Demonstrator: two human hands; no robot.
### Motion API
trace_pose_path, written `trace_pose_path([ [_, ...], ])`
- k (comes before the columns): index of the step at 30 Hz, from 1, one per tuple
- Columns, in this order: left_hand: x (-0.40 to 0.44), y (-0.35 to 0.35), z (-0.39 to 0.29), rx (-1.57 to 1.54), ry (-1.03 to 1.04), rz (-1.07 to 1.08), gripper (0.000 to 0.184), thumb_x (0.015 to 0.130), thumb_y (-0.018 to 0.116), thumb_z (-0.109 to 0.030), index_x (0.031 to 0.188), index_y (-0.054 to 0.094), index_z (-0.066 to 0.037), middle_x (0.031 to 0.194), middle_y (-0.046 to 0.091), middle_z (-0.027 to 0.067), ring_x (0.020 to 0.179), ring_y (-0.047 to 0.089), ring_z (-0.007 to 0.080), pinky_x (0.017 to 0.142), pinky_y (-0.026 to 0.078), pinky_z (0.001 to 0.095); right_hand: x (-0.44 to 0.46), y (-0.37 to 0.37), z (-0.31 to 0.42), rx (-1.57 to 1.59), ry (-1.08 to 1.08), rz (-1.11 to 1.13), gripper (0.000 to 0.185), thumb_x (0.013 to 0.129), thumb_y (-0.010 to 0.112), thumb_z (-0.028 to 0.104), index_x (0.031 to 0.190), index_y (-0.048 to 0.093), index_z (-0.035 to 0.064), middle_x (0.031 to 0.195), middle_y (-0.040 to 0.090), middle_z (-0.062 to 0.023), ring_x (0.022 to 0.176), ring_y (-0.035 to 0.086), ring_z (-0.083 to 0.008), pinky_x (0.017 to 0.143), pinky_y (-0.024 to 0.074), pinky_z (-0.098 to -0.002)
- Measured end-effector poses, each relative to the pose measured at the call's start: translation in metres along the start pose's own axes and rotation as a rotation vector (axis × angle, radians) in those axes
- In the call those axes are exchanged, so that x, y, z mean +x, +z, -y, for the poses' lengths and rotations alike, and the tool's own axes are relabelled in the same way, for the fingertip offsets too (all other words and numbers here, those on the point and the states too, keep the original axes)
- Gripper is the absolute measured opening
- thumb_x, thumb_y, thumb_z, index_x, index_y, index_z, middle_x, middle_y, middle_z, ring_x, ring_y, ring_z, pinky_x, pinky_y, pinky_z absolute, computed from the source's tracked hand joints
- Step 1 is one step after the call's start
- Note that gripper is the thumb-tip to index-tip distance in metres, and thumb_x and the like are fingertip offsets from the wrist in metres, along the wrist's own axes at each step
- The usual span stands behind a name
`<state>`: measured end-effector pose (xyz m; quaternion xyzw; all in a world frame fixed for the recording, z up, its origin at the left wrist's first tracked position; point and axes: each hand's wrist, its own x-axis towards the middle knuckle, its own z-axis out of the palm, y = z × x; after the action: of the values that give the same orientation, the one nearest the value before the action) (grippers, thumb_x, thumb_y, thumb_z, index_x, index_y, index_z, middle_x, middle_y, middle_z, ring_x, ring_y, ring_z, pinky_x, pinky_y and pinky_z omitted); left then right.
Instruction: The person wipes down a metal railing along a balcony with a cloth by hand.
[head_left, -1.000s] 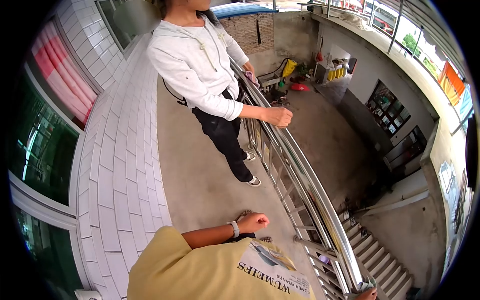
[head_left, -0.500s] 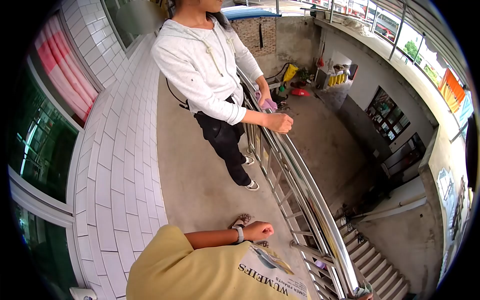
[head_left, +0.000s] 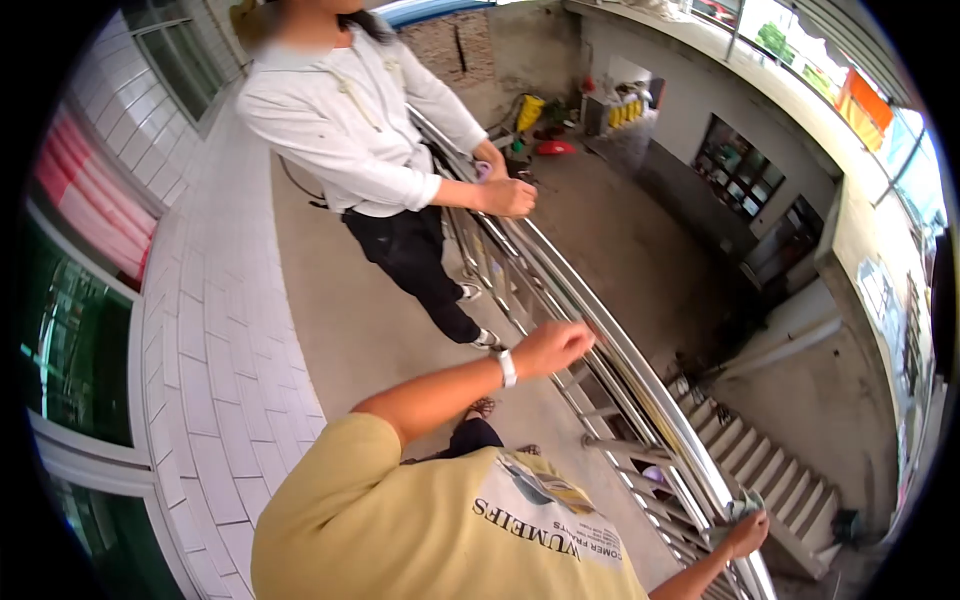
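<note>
My left hand [head_left: 555, 349], with a pale watch on the wrist, is raised beside the metal railing [head_left: 640, 395]. Its fingers are curled in a loose fist, slightly blurred, and no object shows in it. Lower right, my right hand [head_left: 745, 535] is closed around a grey-green cloth [head_left: 742, 505] against the railing's top bar. Across from me a person in a white hooded jacket [head_left: 335, 125] stands at the same railing. One of that person's hands [head_left: 510, 197] is a fist over the rail; the other is by a purple cloth [head_left: 484, 171].
A white tiled wall [head_left: 215, 350] with windows and a pink curtain [head_left: 90, 200] runs along the left. Beyond the railing lies a lower courtyard [head_left: 620, 240] with stairs [head_left: 755, 455]. A purple item [head_left: 655, 474] shows behind the lower bars.
My left hand has risen from near my waist toward the railing. My right hand and its cloth have come further into view as the camera shifted. The other person stays at the rail.
</note>
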<state>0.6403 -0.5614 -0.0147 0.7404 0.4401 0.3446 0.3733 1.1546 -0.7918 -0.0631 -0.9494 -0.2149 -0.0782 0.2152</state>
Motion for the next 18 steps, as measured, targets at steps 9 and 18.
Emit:
trace_pose_path([
  [9,0.095,0.077,-0.027,0.255,0.284,-0.064,0.035,0.096,0.046,-0.029,0.087,0.065,-0.002,0.08,0.067,0.0129,0.078,0.063,0.0307,0.078,0.048,0.0412,-0.018,-0.007,0.024,0.07,-0.082,-0.159,0.038,0.086,0.042,0.037,0.078,0.065,0.008,0.077,0.064,-0.0188,0.071,0.058,-0.0433,0.063,0.0416,-0.0539],
  [18,0.092,0.095,-0.016,0.977,0.169,0.296,0.051,0.095,0.033,-0.037,0.072,0.07,-0.011,0.077,0.07,0.011,0.075,0.067,0.0332,0.072,0.044,0.0501,-0.015,0.003,0.013,0.089,-0.046,-0.122,0.033,0.084,0.053,0.034,0.092,0.069,0.0056,0.082,0.067,-0.019,0.076,0.062,-0.0404,0.065,0.0469,-0.0496],
])
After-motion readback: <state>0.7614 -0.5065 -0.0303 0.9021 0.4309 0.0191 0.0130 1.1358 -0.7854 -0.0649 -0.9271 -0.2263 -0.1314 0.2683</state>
